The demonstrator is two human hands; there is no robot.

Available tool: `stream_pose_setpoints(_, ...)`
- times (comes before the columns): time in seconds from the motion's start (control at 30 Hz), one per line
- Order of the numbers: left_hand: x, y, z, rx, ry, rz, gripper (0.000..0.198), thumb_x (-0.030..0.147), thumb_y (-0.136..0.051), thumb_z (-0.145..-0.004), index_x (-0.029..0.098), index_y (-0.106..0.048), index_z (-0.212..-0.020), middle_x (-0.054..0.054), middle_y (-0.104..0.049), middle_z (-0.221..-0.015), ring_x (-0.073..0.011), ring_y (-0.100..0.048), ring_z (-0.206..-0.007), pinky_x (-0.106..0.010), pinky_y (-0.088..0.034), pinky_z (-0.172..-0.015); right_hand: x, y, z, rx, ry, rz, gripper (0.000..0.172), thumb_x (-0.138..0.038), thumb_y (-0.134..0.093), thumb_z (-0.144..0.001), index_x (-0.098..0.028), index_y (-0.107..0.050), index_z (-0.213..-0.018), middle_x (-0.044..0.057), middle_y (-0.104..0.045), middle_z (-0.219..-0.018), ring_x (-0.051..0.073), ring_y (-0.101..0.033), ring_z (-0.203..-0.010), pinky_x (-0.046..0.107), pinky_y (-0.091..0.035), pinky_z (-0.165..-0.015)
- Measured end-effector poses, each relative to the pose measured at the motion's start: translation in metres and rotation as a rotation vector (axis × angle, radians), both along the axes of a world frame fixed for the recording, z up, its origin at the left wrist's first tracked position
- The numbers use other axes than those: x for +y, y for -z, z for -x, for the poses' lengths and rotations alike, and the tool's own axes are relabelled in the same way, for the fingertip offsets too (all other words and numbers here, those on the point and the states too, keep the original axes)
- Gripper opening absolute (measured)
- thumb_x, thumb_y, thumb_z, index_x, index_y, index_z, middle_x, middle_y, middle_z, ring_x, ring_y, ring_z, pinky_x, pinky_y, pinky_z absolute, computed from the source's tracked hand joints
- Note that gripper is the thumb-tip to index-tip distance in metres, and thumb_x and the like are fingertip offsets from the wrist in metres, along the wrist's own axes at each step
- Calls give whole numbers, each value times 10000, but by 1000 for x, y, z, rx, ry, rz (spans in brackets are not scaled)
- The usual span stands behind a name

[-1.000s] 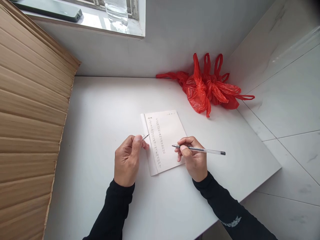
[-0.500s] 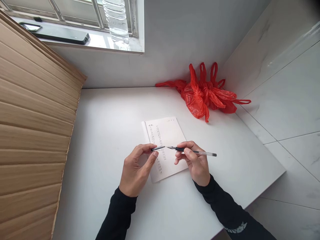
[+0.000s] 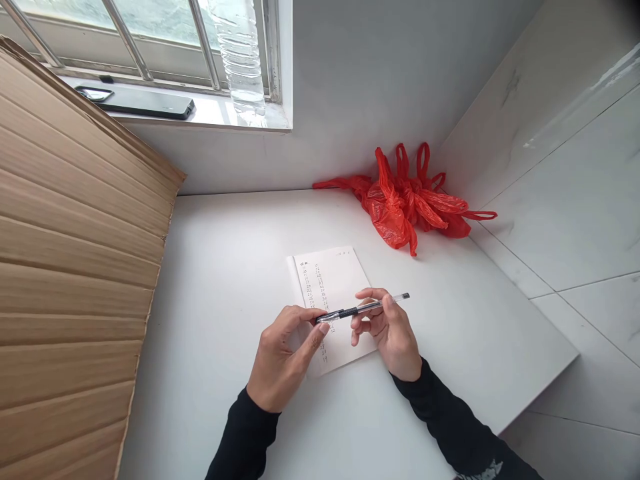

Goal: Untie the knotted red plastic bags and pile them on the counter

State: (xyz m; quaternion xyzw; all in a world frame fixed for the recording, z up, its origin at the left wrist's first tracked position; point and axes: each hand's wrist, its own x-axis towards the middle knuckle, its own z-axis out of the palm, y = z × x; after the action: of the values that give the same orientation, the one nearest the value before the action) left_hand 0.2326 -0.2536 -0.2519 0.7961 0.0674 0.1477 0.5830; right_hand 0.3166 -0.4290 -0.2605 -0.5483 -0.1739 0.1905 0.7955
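My left hand [image 3: 287, 350] pinches a pen cap [image 3: 330, 316] between thumb and forefinger. The cap sits over the tip of a pen [image 3: 367, 307] with a clear barrel and black grip. My right hand [image 3: 393, 333] is closed around the pen's barrel, its other fingers curled loosely. Both hands hover over a notebook page [image 3: 340, 273] with handwritten columns of numbers. Part of the page is hidden behind my hands and the pen.
Red plastic bags [image 3: 410, 207], knotted, lie at the back of the white table [image 3: 225, 280]. Corrugated cardboard [image 3: 75, 267] stands along the left. A water bottle [image 3: 243, 67] and a dark flat device [image 3: 150, 103] are on the windowsill. A tiled wall [image 3: 565, 180] is at the right.
The pen tip and cap, slightly apart before, are now joined. My hands have come closer together, and the view has shifted so that the surroundings appear lower.
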Motion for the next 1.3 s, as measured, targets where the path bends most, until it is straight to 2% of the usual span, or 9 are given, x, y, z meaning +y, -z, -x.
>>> stream_pose_setpoints(0.23,-3,0,0,-61,-3,12,126,253,-658,-863,256,-695,-984,-8,-651,-870,-159,-622,-821,-300,-494,-741,3,0,0,-83,60,29,401,-400,-403,-1007,-167,-712,-898,70,-613,-882,159,-594,-685,293,-532,-509)
stream_pose_setpoints(0.4,-1,-3,-2,-104,-190,131,324,279,-649,-866,264,-624,-1189,-42,-657,-1025,-200,-611,-959,-374,-503,-875,-11,-8,-21,-70,255,17,196,-318,-569,-936,-243,-650,-1098,40,-632,-1000,123,-605,-678,261,-545,-548)
stream_pose_setpoints(0.53,5,-3,-3,-108,-273,308,336,317,-637,-868,230,-607,-1191,-59,-669,-959,-234,-621,-970,-396,-525,-832,-32,-12,-41,-35,417,-94,376,-302,-661,-849,-283,-555,-1209,9,-665,-1018,156,-691,-806,305,-586,-727)
stream_pose_setpoints(0.67,4,-4,-3,-96,-299,352,350,327,-655,-846,210,-614,-1173,-62,-681,-915,-245,-630,-938,-415,-504,-845,-41,-8,-51,-9,572,-128,379,-379,-639,-867,-236,-572,-1212,-48,-626,-679,211,-708,-935,384,-538,-916)
stream_pose_setpoints(0.73,3,-5,-3,-89,-310,364,350,330,-658,-839,208,-617,-1165,-57,-684,-892,-242,-634,-919,-416,-496,-851,-41,-5,-53,30,597,-41,305,-390,-667,-858,-190,-632,-1085,-79,-504,-505,221,-720,-885,387,-542,-909)
stream_pose_setpoints(0.83,1,-6,-3,-80,-320,376,344,334,-663,-829,205,-622,-1146,-50,-683,-864,-238,-636,-898,-408,-491,-846,-42,1,-57,40,604,66,306,-472,-650,-851,-170,-629,-892,-69,-486,-519,206,-712,-812,368,-565,-852)
stream_pose_setpoints(0.97,2,-6,-3,-62,-326,388,327,339,-654,-826,206,-629,-1124,-40,-674,-836,-231,-638,-880,-388,-489,-831,-54,8,-69,-45,607,420,355,-525,-636,-813,-238,-525,-990,-63,-538,-678,149,-649,-737,299,-576,-697)
stream_pose_setpoints(1.13,1,-7,-2,-28,-340,355,317,356,-641,-825,214,-635,-1108,-47,-684,-872,-230,-640,-887,-381,-482,-840,-98,9,-94,-77,599,822,403,-631,-548,-793,-228,-558,-798,-39,-506,-539,169,-521,-497,279,-424,-447)
stream_pose_setpoints(1.3,0,-3,-3,-13,-304,282,291,364,-634,-825,240,-643,-1088,-33,-664,-883,-227,-636,-896,-406,-472,-891,-149,-3,-116,-161,684,1248,365,-560,-704,-638,-237,-557,-553,29,-562,-527,248,-562,-607,336,-405,-563)
